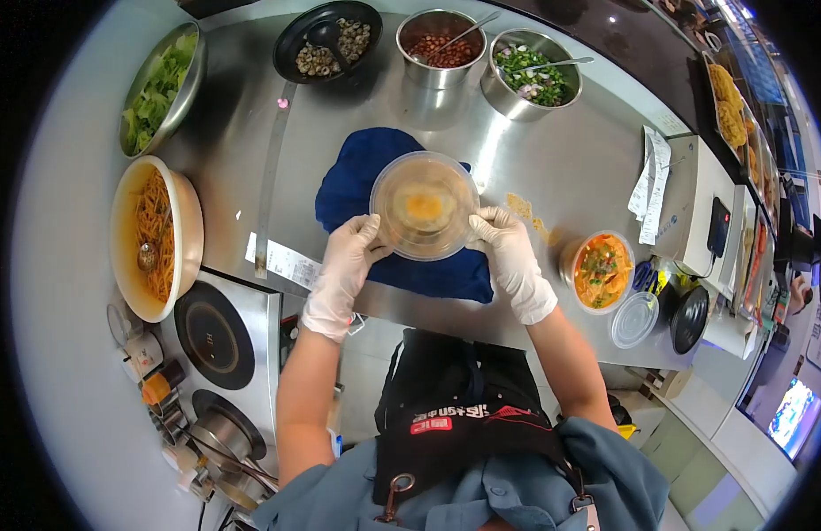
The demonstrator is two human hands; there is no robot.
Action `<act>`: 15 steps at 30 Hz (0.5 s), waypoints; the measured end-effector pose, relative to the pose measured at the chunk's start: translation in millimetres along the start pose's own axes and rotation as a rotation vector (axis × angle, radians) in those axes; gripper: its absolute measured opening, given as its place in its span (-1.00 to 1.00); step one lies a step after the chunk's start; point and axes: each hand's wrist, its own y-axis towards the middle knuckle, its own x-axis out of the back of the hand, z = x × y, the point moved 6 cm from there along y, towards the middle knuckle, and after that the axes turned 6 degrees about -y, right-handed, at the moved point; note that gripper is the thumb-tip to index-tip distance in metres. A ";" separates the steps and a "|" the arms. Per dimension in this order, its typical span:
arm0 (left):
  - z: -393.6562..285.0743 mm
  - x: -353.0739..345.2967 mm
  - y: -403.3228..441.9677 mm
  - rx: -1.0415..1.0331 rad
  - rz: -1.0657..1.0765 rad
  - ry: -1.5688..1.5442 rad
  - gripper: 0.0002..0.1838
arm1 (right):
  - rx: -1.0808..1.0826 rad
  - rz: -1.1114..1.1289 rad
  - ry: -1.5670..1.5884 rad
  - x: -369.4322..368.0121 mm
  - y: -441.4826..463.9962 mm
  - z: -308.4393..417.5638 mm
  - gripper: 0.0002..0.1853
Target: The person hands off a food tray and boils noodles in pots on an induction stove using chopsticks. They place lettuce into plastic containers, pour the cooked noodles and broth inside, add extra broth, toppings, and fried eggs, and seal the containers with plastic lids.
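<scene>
A round translucent plastic takeout bowl (pixel 412 232) is held level in front of me, above a dark blue cloth (pixel 362 168) on the steel counter. Something orange-yellow shows through its middle; whether a lid is on it I cannot tell for sure. My left hand (pixel 344 265), in a white glove, pinches the rim on the left. On the opposite side my right hand (pixel 508 257), also gloved, grips the rim with thumb and fingers. To the right of that hand stands a takeout bowl of red soup (pixel 602 273) topped with greens, with a clear lid (pixel 635 319) beside it.
Along the back are a black bowl of shellfish-like pieces (pixel 349 44), a pot of peanuts (pixel 441 75) and a pot of chopped greens (pixel 521 104). Lettuce (pixel 163 84) and orange shreds (pixel 154 230) sit left, above a cooktop (pixel 213 334). A receipt printer (pixel 694 208) stands right.
</scene>
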 end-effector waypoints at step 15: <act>80.9 -36.6 -35.7 -0.294 -0.221 -0.262 -0.84 | 0.029 -0.135 0.138 -12.8 -20.4 -14.8 -0.88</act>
